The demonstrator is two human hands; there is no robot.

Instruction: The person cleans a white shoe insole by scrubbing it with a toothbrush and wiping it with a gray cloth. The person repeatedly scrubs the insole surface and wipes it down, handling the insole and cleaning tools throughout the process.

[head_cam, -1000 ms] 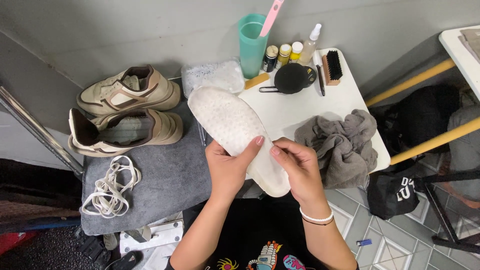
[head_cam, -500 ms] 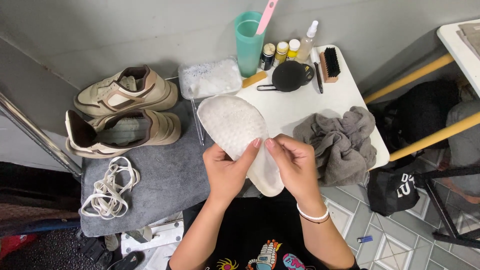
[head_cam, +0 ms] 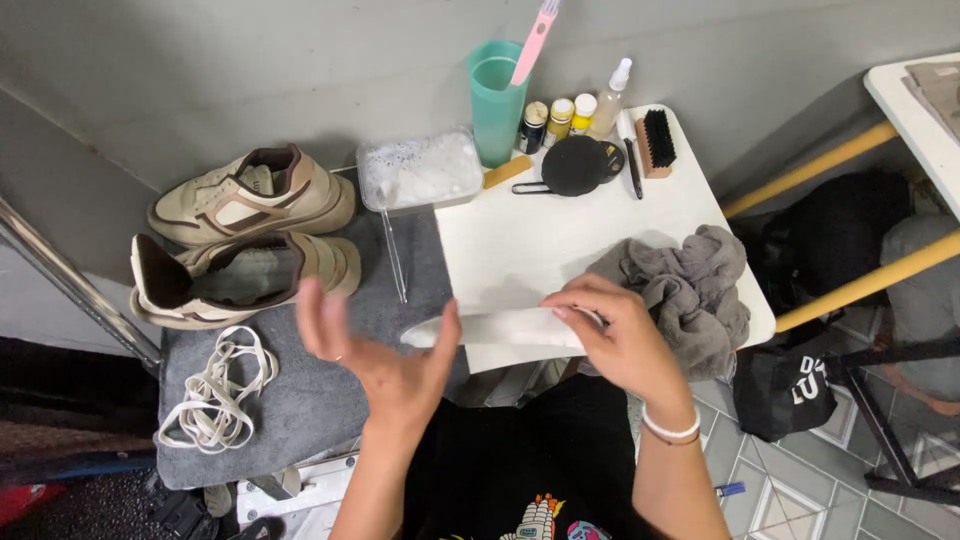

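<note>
A white table point(head_cam: 520, 250) carries a grey cloth point(head_cam: 690, 290) at its right edge, with a teal cup point(head_cam: 497, 100) and a black brush point(head_cam: 657, 142) along its far edge. Left of it, a grey mat point(head_cam: 300, 400) holds two beige shoes point(head_cam: 250, 235) at its far edge and loose laces point(head_cam: 215, 390) near its left edge. The white insole point(head_cam: 500, 327) lies edge-on over the table's near edge. The right hand point(head_cam: 620, 340) pinches it closed; the left hand point(head_cam: 385, 350) is spread open, thumb touching the insole's other end.

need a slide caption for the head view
Right hand holds a white insole edge-on, open left hand at its tip, above a grey mat with laceless sneakers.
</note>
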